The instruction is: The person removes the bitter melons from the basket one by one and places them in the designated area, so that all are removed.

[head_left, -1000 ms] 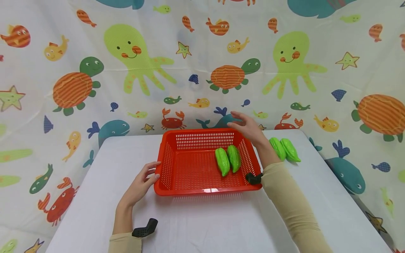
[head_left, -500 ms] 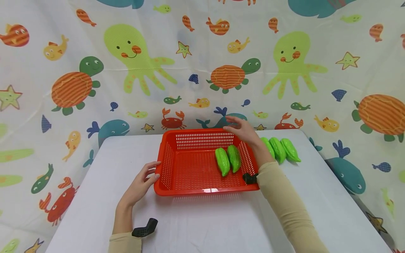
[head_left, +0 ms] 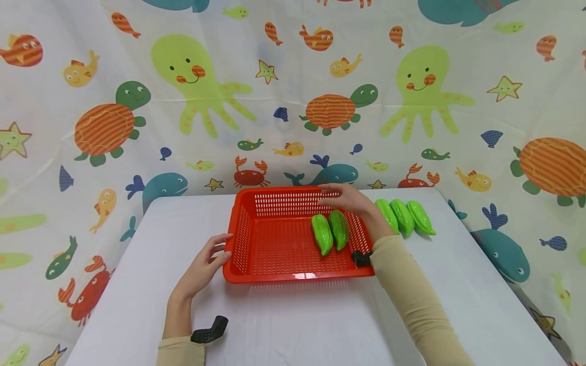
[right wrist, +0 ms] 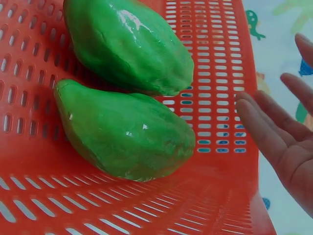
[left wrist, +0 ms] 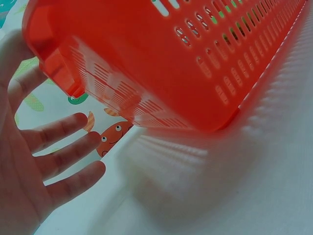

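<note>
A red plastic basket (head_left: 279, 278) with slotted walls stands on the white table. Inside it, towards the right, lie two glossy green, ribbed, gourd-like vegetables, a lighter one (head_left: 322, 235) and a darker one (head_left: 339, 230), side by side with pointed ends towards me. My left hand (head_left: 208, 262) touches the basket's left rim; the left wrist view shows its fingers spread and fairly straight. Over the basket's back right corner hovers my right hand (head_left: 348, 199), fingers extended and holding nothing. In the right wrist view this hand (right wrist: 288, 132) is apart from both vegetables (right wrist: 127, 132).
Several similar green vegetables (head_left: 403, 217) lie in a row on the table right of the basket, one partly hidden by my right arm. A curtain (head_left: 274, 101) printed with sea animals hangs behind the table (head_left: 183, 218).
My right hand has moved slightly left and down towards the basket, uncovering another green vegetable to the right of the basket. My left hand and the basket stay put.
</note>
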Motion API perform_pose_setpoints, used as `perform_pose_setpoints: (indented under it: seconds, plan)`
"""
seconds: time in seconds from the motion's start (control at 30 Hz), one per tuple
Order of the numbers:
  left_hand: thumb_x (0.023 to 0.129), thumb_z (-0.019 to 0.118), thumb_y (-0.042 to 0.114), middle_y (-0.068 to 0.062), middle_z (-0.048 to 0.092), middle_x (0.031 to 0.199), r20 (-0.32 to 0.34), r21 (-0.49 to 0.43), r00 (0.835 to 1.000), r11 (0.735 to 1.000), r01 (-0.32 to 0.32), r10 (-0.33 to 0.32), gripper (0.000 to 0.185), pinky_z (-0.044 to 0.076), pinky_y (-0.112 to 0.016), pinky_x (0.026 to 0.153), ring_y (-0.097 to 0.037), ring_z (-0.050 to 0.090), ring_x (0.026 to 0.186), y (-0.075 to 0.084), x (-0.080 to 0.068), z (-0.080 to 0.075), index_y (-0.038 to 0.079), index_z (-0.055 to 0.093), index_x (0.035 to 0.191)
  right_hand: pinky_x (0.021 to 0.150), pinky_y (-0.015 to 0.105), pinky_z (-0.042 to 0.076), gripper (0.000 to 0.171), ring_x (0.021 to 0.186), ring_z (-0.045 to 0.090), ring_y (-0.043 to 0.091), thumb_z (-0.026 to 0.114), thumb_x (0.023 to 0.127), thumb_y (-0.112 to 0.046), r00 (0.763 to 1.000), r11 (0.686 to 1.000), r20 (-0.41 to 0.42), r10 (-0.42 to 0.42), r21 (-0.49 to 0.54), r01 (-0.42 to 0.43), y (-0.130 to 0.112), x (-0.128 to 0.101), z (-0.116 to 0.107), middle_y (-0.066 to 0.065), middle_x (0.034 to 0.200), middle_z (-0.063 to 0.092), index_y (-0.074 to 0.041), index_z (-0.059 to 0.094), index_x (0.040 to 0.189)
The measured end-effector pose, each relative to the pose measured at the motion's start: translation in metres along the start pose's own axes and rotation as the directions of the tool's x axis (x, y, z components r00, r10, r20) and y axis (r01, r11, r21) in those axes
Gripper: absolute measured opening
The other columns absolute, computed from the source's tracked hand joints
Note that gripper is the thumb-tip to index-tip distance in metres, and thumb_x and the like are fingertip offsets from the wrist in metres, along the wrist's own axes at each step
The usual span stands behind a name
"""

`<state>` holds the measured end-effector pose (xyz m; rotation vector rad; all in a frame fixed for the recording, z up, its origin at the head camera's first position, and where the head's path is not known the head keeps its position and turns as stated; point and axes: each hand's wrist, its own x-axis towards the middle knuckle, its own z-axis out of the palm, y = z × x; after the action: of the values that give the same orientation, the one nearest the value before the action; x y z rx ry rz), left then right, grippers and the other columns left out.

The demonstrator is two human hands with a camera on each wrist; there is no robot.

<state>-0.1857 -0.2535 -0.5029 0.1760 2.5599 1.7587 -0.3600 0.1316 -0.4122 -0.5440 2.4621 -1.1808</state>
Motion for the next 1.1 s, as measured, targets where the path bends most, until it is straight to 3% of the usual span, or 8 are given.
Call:
perform_pose_setpoints:
  seconds: [0.23, 0.47, 0.77, 1.1]
  plan:
    - [0.096, 0.061, 0.035, -0.010, 0.042, 0.145, -0.003, 0.003, 1.000, 1.000, 0.006, -0.006, 0.054, 0.039, -0.060, 0.103, -0.033, 0.039, 0.131, 0.000, -0.001, 0.000, 0.018, 0.041, 0.144, 0.097, 0.046, 0.049, 0.063, 0.115, 0.061, 0.030, 0.073, 0.087, -0.038, 0.995, 0.997, 0.069, 0.066, 0.027, -0.068, -0.001, -0.002, 0.001, 0.010, 0.136, 0.056, -0.013, 0.053, 0.141]
    - [0.097, 0.060, 0.033, -0.009, 0.042, 0.145, 0.002, -0.005, 1.000, 1.000, 0.001, -0.001, 0.053, 0.040, -0.059, 0.102, -0.033, 0.040, 0.131, 0.000, -0.001, 0.000, 0.018, 0.041, 0.144, 0.093, 0.046, 0.052, 0.060, 0.118, 0.058, 0.031, 0.071, 0.090, -0.031, 0.989, 0.993, 0.098, 0.112, 0.036, -0.116, -0.007, -0.006, 0.002, 0.014, 0.137, 0.055, -0.008, 0.051, 0.141]
    - [0.097, 0.060, 0.033, -0.010, 0.042, 0.145, 0.008, -0.009, 1.000, 1.000, 0.002, -0.002, 0.052, 0.040, -0.060, 0.102, -0.033, 0.039, 0.131, 0.003, 0.000, 0.000, 0.018, 0.041, 0.144, 0.089, 0.040, 0.054, 0.056, 0.111, 0.062, 0.032, 0.069, 0.091, -0.034, 0.986, 0.986, 0.076, 0.150, -0.080, -0.144, -0.008, -0.006, 0.010, 0.014, 0.135, 0.057, -0.010, 0.054, 0.139]
    - [0.097, 0.060, 0.035, -0.010, 0.042, 0.145, 0.003, -0.010, 1.000, 1.000, 0.003, -0.003, 0.054, 0.042, -0.058, 0.101, -0.033, 0.040, 0.130, 0.004, -0.001, 0.001, 0.019, 0.041, 0.144, 0.090, 0.039, 0.054, 0.056, 0.112, 0.061, 0.027, 0.069, 0.091, -0.030, 0.968, 0.988, 0.198, 0.151, -0.070, -0.140, -0.007, -0.007, 0.013, 0.013, 0.132, 0.059, -0.005, 0.054, 0.139]
